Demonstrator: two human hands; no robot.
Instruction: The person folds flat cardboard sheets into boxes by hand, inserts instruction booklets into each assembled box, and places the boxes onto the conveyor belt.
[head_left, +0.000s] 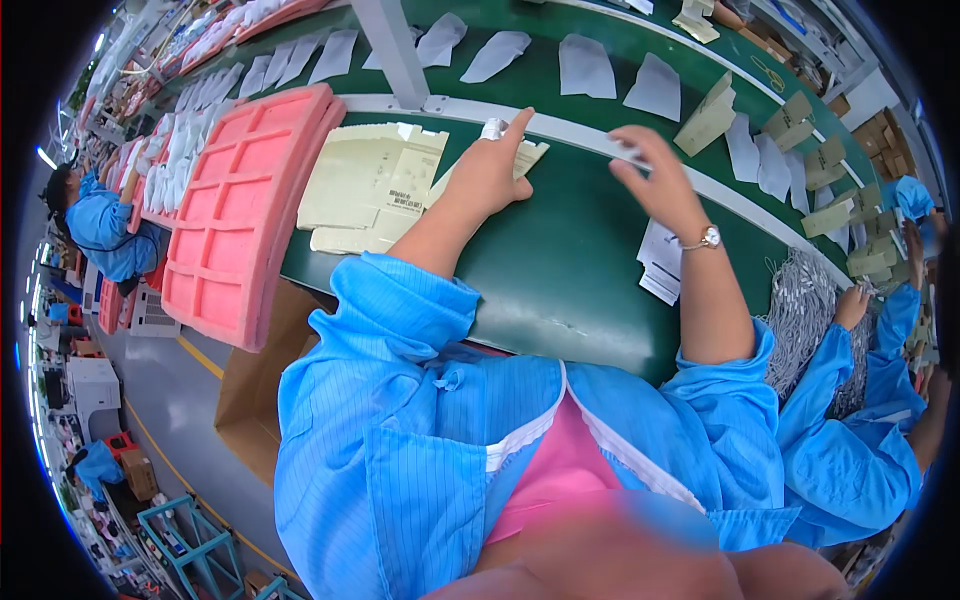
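My left hand (485, 175) is over the near edge of the green table (560, 260), beside flat cream cartons (350, 180) with dark print. Its index finger and thumb stretch apart; the other fingers are partly hidden. A small white thing (492, 128) shows at its far side, and part of a cream carton (533, 155) lies beneath it. My right hand (660, 180), slightly blurred, hovers near the white rail (580, 133) with fingers apart and nothing between them. A white printed sheet (660, 262) lies beside my right forearm.
Pink foam trays (225, 220) lean at the left, above an open brown box (260, 375). White pouches (587, 67) and folded cream cartons (708, 115) lie on the green belt beyond the rail. Grey cables (800, 320) are bundled at right, by a co-worker's hand (852, 306).
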